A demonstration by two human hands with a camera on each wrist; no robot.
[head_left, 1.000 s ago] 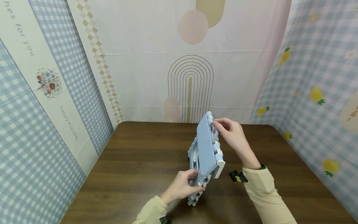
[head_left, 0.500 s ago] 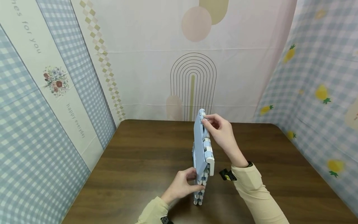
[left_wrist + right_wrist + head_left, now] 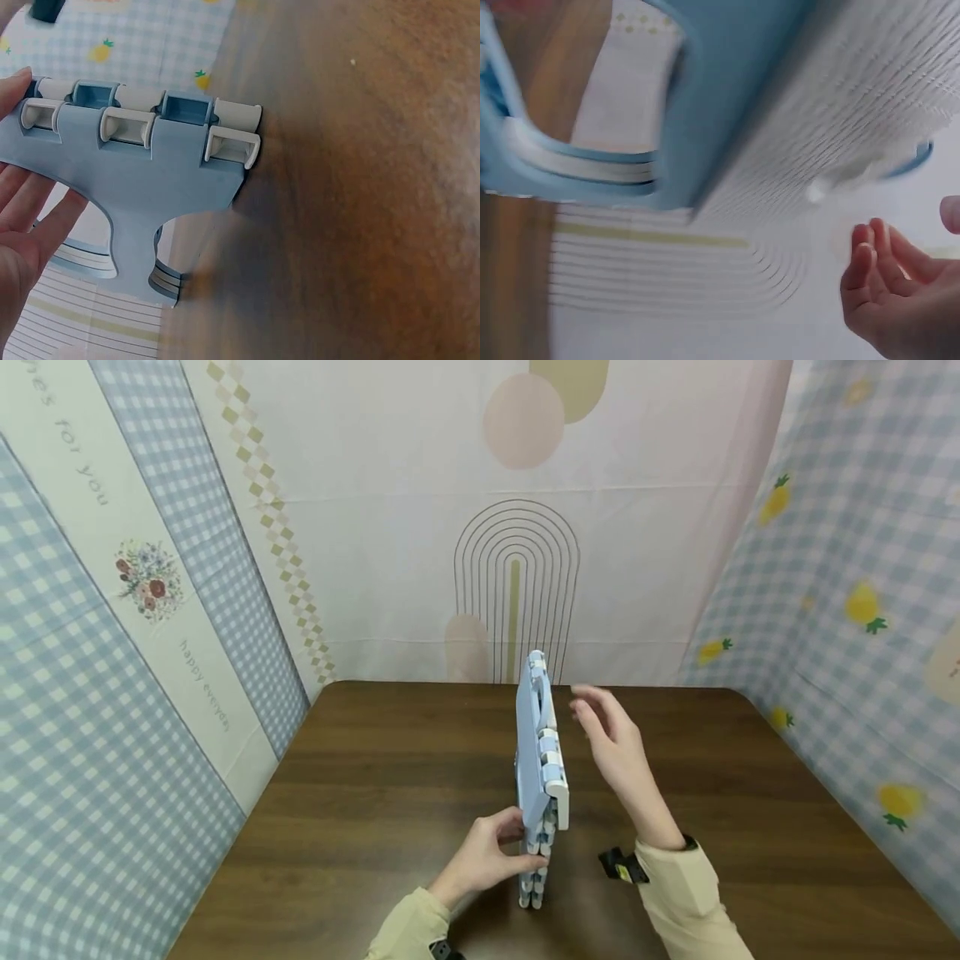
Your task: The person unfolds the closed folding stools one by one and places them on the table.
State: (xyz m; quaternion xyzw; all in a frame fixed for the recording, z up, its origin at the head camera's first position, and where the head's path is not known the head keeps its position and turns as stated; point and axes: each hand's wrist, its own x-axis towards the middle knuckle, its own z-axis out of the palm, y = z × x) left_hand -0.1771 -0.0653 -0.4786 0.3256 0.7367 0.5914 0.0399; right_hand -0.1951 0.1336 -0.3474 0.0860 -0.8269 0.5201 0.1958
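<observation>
A blue and white plastic folding stool stands upright on its edge, folded nearly flat, toward the middle of the table. My left hand grips its near side, thumb on the hinged edge. In the left wrist view, the fingers pass behind the blue leg panel beside its curved cutout. My right hand is just right of the stool's upper part, apart from it, fingers loosely bent and holding nothing. The ribbed white panel is blurred in the right wrist view, with the right hand clear of it.
The dark wooden table extends around the stool on both sides. Behind it hangs a pale patterned cloth. Checked cloths line the sides. Each wrist wears a black strap with a small device.
The stool's two halves have folded together and it has turned more edge-on. My right hand has let go of its upper edge and drawn back right. My left hand keeps its hold.
</observation>
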